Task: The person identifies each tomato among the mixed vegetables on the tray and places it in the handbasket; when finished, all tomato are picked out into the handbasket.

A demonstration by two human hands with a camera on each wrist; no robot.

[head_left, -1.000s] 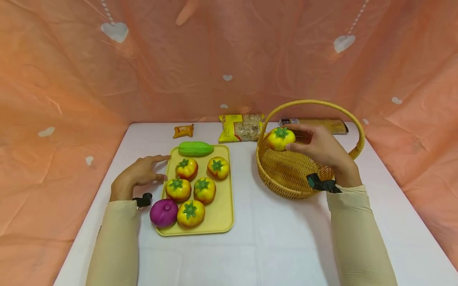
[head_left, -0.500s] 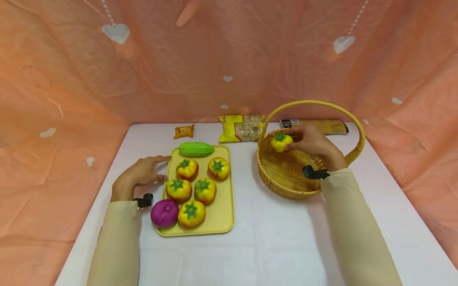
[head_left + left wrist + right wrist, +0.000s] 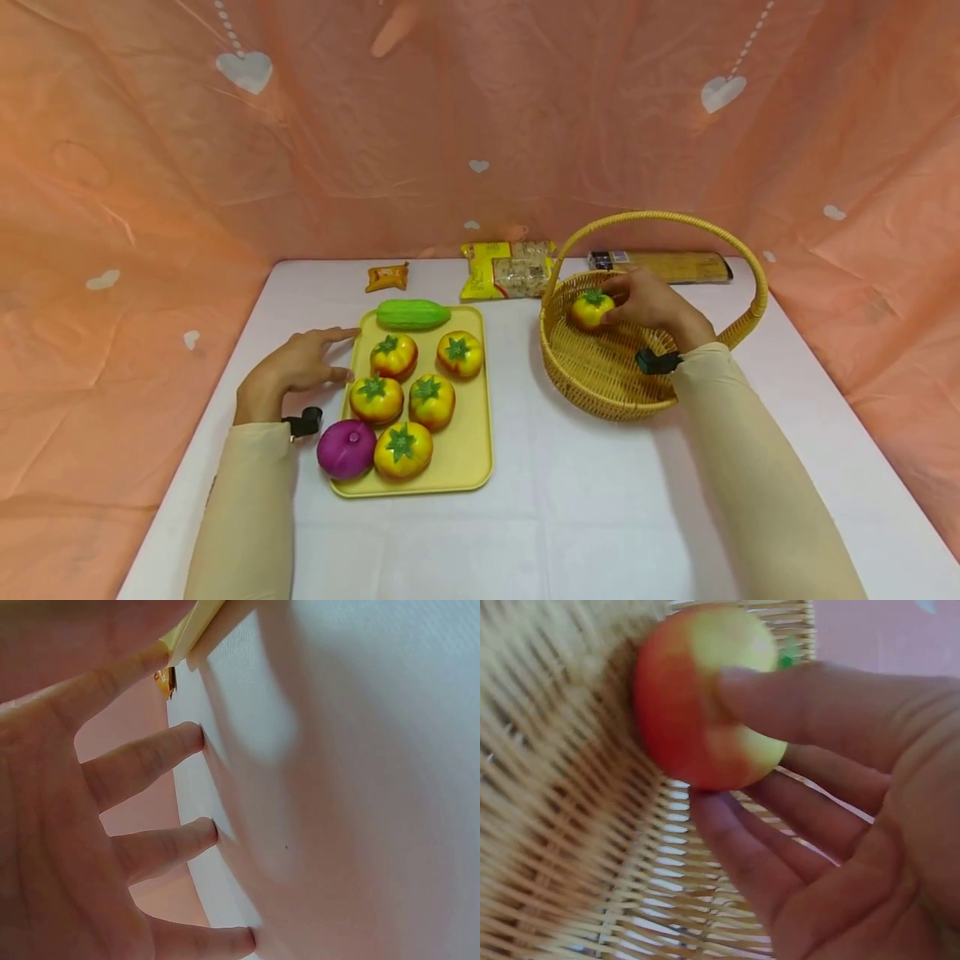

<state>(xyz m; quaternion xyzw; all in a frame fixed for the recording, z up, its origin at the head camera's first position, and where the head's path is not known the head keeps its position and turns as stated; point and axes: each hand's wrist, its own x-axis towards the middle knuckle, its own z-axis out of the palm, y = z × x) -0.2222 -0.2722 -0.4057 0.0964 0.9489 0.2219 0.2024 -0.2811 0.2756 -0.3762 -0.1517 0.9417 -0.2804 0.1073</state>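
Observation:
In the wicker basket (image 3: pixel 600 385), my right hand (image 3: pixel 651 304) pinches a yellow-and-red toy tomato (image 3: pixel 589 312) with a green star-shaped top. The right wrist view shows the thumb on the side of this tomato (image 3: pixel 675 697) and fingers beneath it, close to the woven wall. My left hand (image 3: pixel 296 371) rests at the left edge of the yellow tray (image 3: pixel 461 458), its fingers spread. In the left wrist view, the fingers (image 3: pixel 161 754) reach down to the white tabletop, one of them at the tray's rim. On the tray lie several similar tomatoes (image 3: pixel 402 450).
The tray also bears a green ridged vegetable (image 3: pixel 412 314) and a purple round vegetable (image 3: pixel 347 449). Behind stand a small orange packet (image 3: pixel 387 277), a yellow food bag (image 3: pixel 506 271) and a long pack of noodles (image 3: pixel 675 267). The basket's handle (image 3: pixel 660 215) arches over the right arm.
My right hand has lowered the tomato from above the basket's rim down into its back left part. The left hand and the tray stay where they were.

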